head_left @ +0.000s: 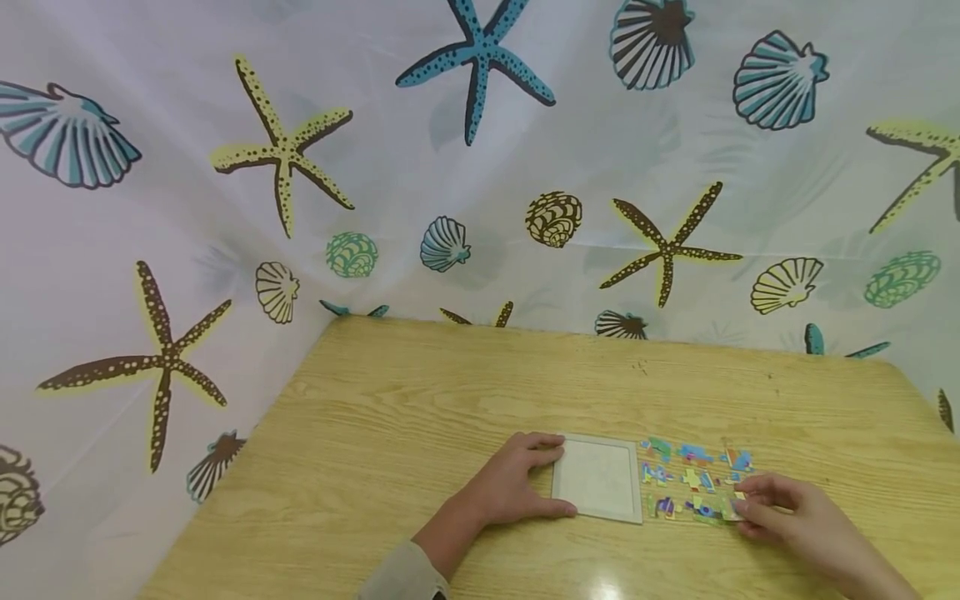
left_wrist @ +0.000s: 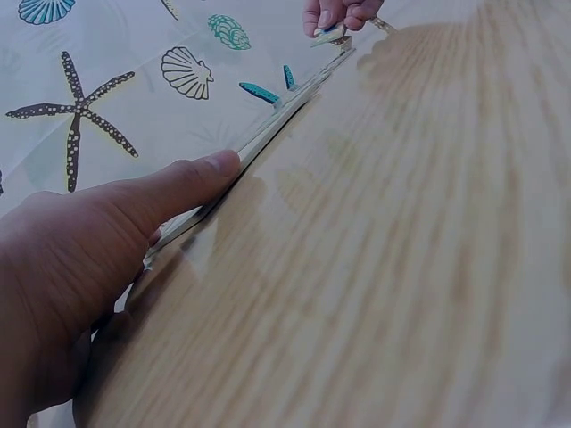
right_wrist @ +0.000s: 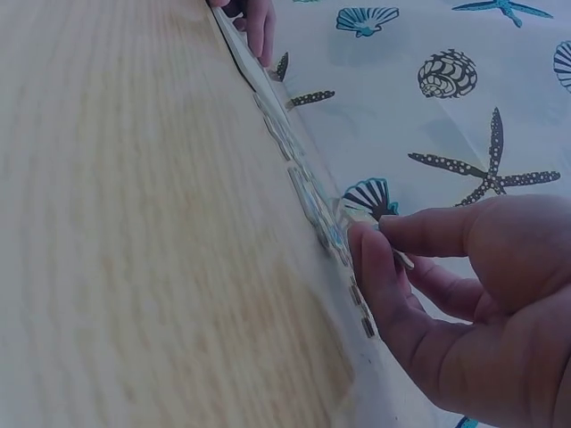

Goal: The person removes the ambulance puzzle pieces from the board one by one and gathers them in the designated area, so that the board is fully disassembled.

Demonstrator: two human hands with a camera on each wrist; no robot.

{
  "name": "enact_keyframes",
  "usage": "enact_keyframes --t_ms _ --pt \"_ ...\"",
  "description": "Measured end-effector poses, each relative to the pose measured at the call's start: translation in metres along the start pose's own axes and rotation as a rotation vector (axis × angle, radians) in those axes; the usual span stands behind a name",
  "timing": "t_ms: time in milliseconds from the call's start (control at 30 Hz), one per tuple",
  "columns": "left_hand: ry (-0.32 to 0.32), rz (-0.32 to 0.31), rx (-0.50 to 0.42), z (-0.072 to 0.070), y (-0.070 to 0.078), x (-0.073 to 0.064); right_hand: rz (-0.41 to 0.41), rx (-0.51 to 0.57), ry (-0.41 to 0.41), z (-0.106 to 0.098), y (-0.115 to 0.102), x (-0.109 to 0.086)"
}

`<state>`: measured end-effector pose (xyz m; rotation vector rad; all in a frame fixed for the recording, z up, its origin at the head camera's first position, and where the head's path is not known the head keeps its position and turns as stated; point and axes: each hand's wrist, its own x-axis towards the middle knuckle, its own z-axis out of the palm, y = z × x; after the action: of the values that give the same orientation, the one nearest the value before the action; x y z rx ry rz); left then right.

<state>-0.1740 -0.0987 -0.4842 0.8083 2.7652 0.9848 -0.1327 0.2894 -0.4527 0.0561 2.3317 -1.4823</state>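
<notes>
A square white puzzle frame (head_left: pixel 600 482) lies flat on the wooden table, its inside bare. My left hand (head_left: pixel 513 483) spans its left side, thumb near the front corner and fingers at the back corner, gripping it. Between thumb and fingers of my right hand (head_left: pixel 798 521) a jigsaw piece (head_left: pixel 731 510) is pinched, tilted up at the right end of the front row. In the right wrist view the same piece (right_wrist: pixel 403 259) shows mostly edge-on, partly hidden by the fingertips. Colourful jigsaw pieces (head_left: pixel 696 454) lie in rows just right of the frame.
The wood-grain table (head_left: pixel 420 400) reaches back to a white curtain (head_left: pixel 495 200) printed with starfish and shells, which also hangs along the left and right sides. A bright light reflection shows on the tabletop near the front.
</notes>
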Motion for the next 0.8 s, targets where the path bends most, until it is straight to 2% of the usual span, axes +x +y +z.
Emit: enact_keyframes --t_ms 367,800 --pt "-0.011 0.02 0.002 0.0 0.002 0.002 0.036 -0.018 0.034 -0.013 0.012 -0.008" --pt "-0.015 0.02 0.006 0.002 0.002 0.003 0.065 -0.094 0.149 -0.003 0.013 -0.007"
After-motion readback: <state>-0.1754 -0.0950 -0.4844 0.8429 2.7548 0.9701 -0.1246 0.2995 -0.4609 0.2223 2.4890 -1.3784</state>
